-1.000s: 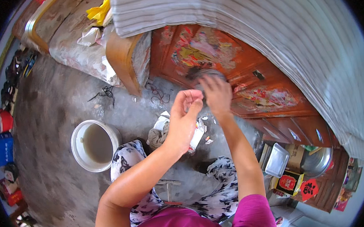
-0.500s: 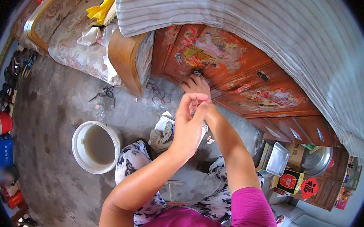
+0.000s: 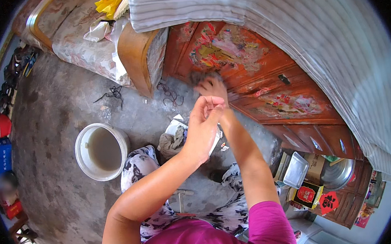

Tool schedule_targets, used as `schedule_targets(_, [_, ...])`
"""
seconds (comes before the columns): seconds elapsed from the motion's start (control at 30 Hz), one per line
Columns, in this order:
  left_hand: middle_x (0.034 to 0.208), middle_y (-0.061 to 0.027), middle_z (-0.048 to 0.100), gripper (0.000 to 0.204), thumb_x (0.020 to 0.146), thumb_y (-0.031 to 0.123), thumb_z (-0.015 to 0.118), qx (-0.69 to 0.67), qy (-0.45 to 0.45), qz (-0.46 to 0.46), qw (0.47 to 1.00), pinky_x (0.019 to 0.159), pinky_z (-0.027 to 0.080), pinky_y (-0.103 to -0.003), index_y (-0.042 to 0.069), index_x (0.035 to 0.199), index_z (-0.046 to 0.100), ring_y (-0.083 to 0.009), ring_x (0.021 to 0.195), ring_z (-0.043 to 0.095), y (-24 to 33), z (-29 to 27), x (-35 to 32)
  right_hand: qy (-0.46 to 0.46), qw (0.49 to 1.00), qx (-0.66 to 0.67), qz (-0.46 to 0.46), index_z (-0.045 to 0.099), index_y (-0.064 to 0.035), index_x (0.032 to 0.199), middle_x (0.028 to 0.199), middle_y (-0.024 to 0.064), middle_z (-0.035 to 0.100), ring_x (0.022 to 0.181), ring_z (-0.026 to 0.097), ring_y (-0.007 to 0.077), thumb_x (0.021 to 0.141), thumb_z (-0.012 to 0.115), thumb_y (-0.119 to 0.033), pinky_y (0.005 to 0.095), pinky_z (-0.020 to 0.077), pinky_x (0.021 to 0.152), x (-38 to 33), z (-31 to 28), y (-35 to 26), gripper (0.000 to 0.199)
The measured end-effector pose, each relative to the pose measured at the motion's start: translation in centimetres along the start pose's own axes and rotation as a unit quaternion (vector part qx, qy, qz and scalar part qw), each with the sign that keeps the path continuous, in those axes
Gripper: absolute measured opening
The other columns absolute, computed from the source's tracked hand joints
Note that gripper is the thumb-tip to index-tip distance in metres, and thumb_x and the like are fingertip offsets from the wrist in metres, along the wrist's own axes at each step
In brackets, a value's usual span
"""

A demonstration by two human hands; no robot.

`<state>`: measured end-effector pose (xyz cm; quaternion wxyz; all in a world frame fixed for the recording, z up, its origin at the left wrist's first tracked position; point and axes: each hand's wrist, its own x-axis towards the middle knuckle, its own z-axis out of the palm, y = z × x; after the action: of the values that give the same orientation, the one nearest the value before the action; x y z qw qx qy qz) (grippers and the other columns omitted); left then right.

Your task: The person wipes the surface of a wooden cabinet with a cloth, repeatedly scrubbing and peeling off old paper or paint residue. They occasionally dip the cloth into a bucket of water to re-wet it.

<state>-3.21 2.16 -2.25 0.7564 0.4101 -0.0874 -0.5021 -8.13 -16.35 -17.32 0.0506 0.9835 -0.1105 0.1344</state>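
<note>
Beyond my left hand, my right hand (image 3: pixel 213 88) is blurred, low against the red-brown wooden cabinet (image 3: pixel 243 86). Its fingers press a dark grey wad (image 3: pixel 196 79), smeared by motion, against the cabinet's lower edge; the wad's exact kind cannot be made out. Torn, faded coloured pictures (image 3: pixel 226 47) cling to the cabinet door. My left hand (image 3: pixel 204 123) hovers over my right wrist, its fingers loosely curled and the thumb near them, with nothing visible between. Whether it touches the wrist is unclear. A crumpled grey cloth (image 3: pixel 171 142) lies on the floor below, beside white paper scraps (image 3: pixel 177 118).
A white bucket (image 3: pixel 125 147) of murky water stands left of my knee. A floral sofa with a wooden arm (image 3: pixel 135 53) adjoins the cabinet. Dark cords (image 3: pixel 112 97) lie on the concrete floor. A striped cloth (image 3: pixel 264 8) covers the cabinet top; a metal tray (image 3: pixel 296 170) and boxes sit at right.
The dark grey wad shows more, left of my right fingers, and that hand is now motion-blurred. My left hand has shifted only slightly. The whole view has tilted a little.
</note>
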Motion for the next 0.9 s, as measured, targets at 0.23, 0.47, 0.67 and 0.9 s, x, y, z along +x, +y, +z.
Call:
schedule_targets(0.23, [0.112, 0.0039, 0.069, 0.022, 0.095, 0.021, 0.068, 0.021, 0.062, -0.056, 0.996, 0.086, 0.039, -0.029, 0.014, 0.115, 0.063, -0.0068, 0.1, 0.06, 0.5, -0.7, 1.0, 0.148, 0.826, 0.37, 0.399, 0.065, -0.0086, 0.123, 0.122, 0.0094, 0.066, 0.117, 0.059, 0.0285, 0.087, 0.071, -0.008, 0.0386, 0.0453, 0.104, -5.4, -7.2, -2.5, 0.037])
schedule_targets(0.47, [0.112, 0.0008, 0.068, 0.034, 0.096, 0.016, 0.064, 0.085, 0.133, -0.109, 0.981, 0.086, 0.043, -0.032, 0.011, 0.129, 0.06, -0.0088, 0.098, 0.06, -5.1, -0.8, 4.4, 0.322, 0.346, 0.73, 0.493, 0.059, -0.0025, 0.134, 0.134, 0.011, 0.064, 0.121, 0.063, 0.0275, 0.1, 0.062, -0.024, 0.0429, 0.0478, 0.107, -10.0, -15.9, -1.7, 0.041])
schedule_targets(0.67, [0.106, -0.0004, 0.066, 0.038, 0.093, 0.006, 0.06, 0.093, 0.25, -0.116, 0.957, 0.074, 0.046, -0.028, 0.013, 0.131, 0.06, -0.01, 0.092, 0.059, -10.1, -7.6, 14.1, 0.231, 0.217, 0.815, 0.485, 0.065, -0.0032, 0.131, 0.131, 0.0102, 0.068, 0.12, 0.064, 0.0267, 0.104, 0.053, -0.028, 0.0438, 0.0489, 0.106, -12.0, -16.3, -3.7, 0.039])
schedule_targets(0.9, [0.101, 0.0003, 0.064, 0.037, 0.091, -0.002, 0.055, 0.076, 0.255, 0.06, 0.962, 0.073, 0.046, -0.026, 0.013, 0.124, 0.062, -0.0112, 0.087, 0.057, -13.8, -6.1, 19.4, 0.189, 0.218, 0.789, 0.542, 0.066, -0.0064, 0.13, 0.128, 0.0069, 0.07, 0.116, 0.067, 0.0257, 0.103, 0.056, -0.031, 0.0427, 0.0518, 0.102, -14.3, -16.2, -3.0, 0.038])
